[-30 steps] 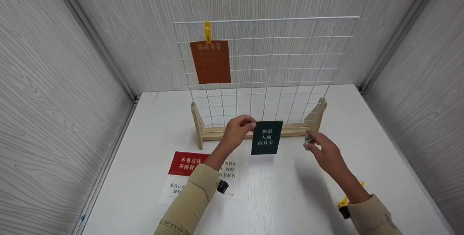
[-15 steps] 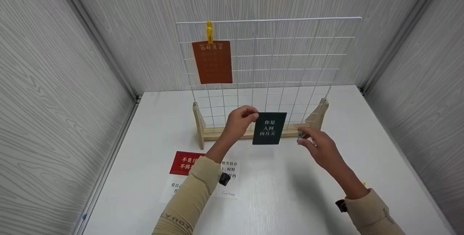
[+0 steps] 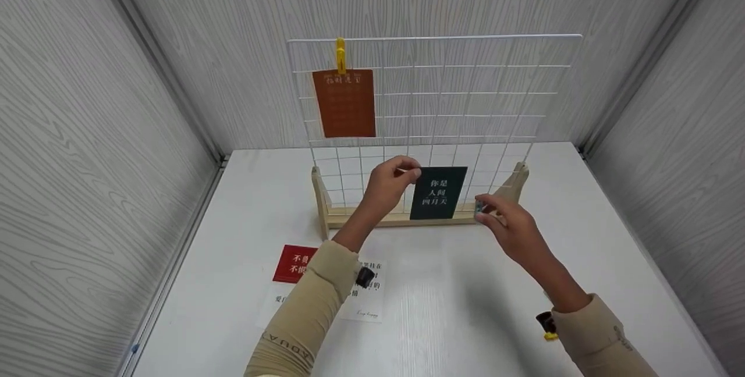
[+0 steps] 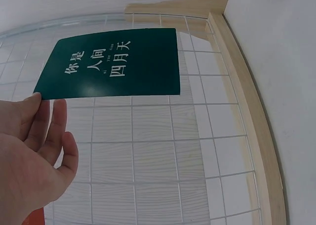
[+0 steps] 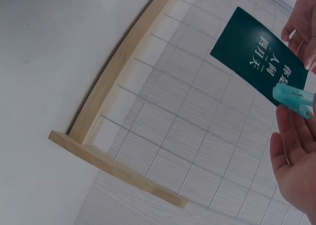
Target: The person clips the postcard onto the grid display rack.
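Observation:
My left hand (image 3: 391,184) pinches the upper left corner of a dark green card (image 3: 439,193) with white lettering. The card hangs upright in front of the lower part of a white wire grid (image 4: 133,160). To its right, my right hand (image 3: 512,227) holds a small teal clothespin (image 5: 292,97) between thumb and fingers. In the right wrist view the clothespin overlaps the card's edge. On the grid's upper left hangs an orange-brown card (image 3: 346,105), held by a yellow clothespin (image 3: 341,57) at the top bar.
A wooden base (image 3: 384,221) with side feet carries the grid. At the left on the white table lie a red card (image 3: 291,263) and white printed cards (image 3: 366,305), partly hidden by my left sleeve. Something yellow (image 3: 550,336) shows beside my right cuff.
My left hand has raised the green card and moved it slightly right, toward the grid. My right hand has come left and up with the teal clothespin, closer to the card.

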The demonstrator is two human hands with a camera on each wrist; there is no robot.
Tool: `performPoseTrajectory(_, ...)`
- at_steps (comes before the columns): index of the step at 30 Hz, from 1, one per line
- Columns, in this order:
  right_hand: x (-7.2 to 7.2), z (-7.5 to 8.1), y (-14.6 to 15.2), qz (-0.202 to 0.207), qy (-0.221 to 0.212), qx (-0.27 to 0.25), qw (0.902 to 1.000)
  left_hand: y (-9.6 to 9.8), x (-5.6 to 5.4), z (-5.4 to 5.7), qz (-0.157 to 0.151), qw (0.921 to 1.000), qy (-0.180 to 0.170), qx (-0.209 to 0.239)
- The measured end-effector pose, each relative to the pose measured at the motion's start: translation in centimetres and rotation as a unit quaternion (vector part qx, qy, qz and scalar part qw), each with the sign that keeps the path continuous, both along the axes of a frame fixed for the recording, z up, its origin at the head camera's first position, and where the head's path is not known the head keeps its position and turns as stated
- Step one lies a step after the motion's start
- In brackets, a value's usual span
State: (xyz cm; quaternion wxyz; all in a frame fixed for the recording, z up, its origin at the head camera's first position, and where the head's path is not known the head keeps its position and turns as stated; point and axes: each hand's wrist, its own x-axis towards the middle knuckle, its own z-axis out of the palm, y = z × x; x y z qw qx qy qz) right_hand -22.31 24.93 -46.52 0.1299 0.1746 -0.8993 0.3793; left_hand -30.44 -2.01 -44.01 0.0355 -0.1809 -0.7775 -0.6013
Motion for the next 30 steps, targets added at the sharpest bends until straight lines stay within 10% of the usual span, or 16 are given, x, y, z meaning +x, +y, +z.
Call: performPoseTrajectory(30, -2.8, 4.9, -1.9, -0.009, 0.139, -0.018, 0.99, 1.1, -1.6, 5.0, 0.037, 0.998, 0.051, -0.001)
